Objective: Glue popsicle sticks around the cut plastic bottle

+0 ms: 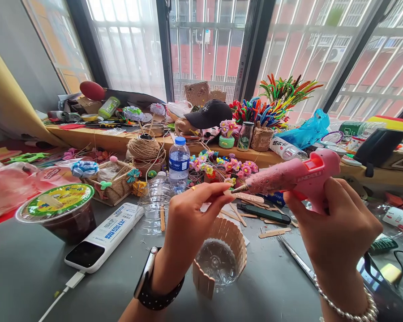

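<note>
My right hand [337,228] is wrapped round a pink hot glue gun [295,176], its metal nozzle pointing left. The nozzle tip meets the fingertips of my left hand [195,212], which pinch a small pale piece [227,192] that looks like a craft stick piece; the fingers mostly hide it. Below them stands a clear round plastic container [218,264], a cut bottle bottom by its look. Upright craft sticks [237,239] line its back, right side and front left. Part of its left side is behind my left wrist.
Loose craft sticks [274,232], a dark green utility knife [263,213] and scissors [297,257] lie behind and right. A lidded drink cup [58,210], a charging power bank [104,237], a cut clear bottle [154,205] and a water bottle [179,165] stand left. Craft supplies crowd the sill.
</note>
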{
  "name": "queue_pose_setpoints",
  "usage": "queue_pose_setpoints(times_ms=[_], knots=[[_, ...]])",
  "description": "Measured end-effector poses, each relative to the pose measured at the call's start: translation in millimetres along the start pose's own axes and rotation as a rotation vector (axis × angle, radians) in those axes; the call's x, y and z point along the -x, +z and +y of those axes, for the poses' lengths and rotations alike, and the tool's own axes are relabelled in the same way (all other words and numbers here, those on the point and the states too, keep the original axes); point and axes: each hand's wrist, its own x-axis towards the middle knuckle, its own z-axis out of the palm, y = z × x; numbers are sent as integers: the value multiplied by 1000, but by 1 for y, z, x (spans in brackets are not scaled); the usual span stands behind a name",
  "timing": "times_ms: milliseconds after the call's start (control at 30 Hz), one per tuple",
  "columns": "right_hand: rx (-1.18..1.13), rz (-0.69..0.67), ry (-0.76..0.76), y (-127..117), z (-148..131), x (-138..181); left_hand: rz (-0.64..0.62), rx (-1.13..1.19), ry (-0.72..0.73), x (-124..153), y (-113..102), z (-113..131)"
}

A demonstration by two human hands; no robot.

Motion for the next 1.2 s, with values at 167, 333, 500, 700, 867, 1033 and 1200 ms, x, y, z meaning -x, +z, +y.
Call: queue_pose_setpoints(times_ms=[167,333,500,700,867,1033,1200], knots=[[5,5,-2,1,1,0,4,-6,-7,0,0,0],[3,-12,6,-1,1,0,3,2,-9,0,0,0],[3,-25,-1,-2,1,0,6,6,6,0,0,1],[-6,-12,5,-2,1,0,2,7,-1,0,-1,1],[-9,-20,-2,-2,0,-1,0,11,-17,0,0,1],[-7,-9,-2,-2,0,-1,8,10,-12,0,0,0],[0,15,2,-2,2,0,14,5,-1,0,-1,0]])
